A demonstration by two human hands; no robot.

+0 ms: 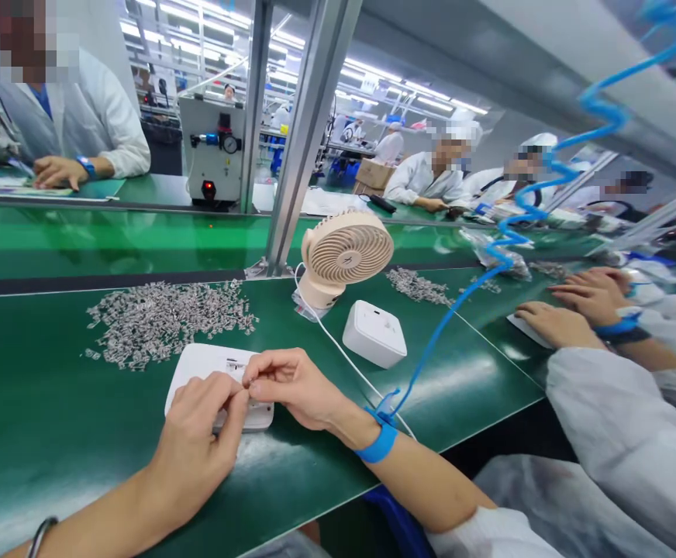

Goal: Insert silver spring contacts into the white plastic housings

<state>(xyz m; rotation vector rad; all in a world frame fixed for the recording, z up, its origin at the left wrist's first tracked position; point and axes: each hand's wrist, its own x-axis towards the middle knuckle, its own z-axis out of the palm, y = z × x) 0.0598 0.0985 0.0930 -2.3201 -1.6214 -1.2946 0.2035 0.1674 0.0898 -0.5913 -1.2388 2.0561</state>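
Observation:
My left hand (198, 434) and my right hand (291, 384) meet over a flat white tray (198, 364) on the green bench (53, 418). Both hands pinch their fingertips together at the same spot; whatever they hold is too small to make out. A wide pile of small silvery metal parts (163, 314) lies just beyond the tray. My right wrist wears a blue strap (380, 438) with a coiled blue cord (506, 232) running up to the right.
A beige desk fan (343, 252) and a white box (374, 333) stand right of the tray, with a white cable between them. A co-worker's hands (576, 306) work at the right. More people sit across the green conveyor (82, 240).

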